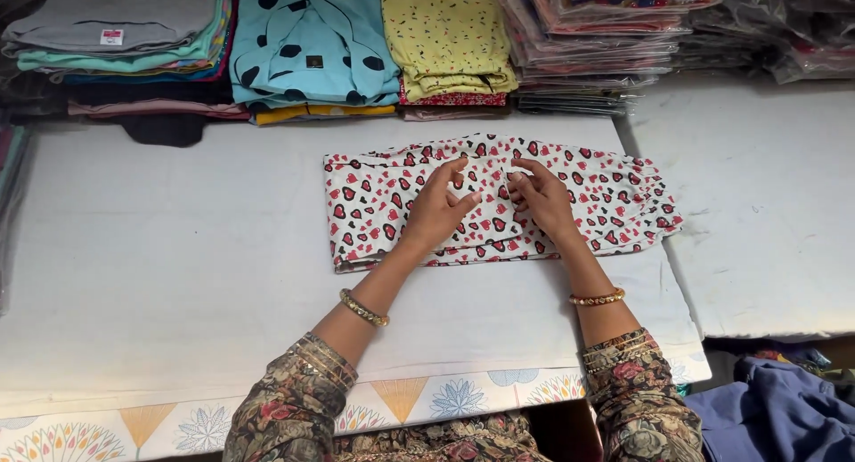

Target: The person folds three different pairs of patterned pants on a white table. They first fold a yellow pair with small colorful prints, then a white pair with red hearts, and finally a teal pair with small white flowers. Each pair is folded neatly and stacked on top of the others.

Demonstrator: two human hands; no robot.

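Note:
A folded white garment (374, 204) printed with red and black hearts lies flat in the middle of the white padded table (160, 275). My left hand (439, 208) rests on its centre with fingers spread and curved, fingertips pressing the cloth. My right hand (540, 199) sits just beside it on the same garment, fingers bent and pinching a small fold of the fabric near the middle. Both wrists wear gold bangles and both sleeves are dark floral.
Stacks of folded clothes line the back edge: grey and pastel pile (116, 34), light blue dotted pile (312, 43), yellow printed pile (450, 39), plastic-wrapped packs (606, 34). A second white surface (766, 204) lies right. Blue cloth (775, 408) sits lower right.

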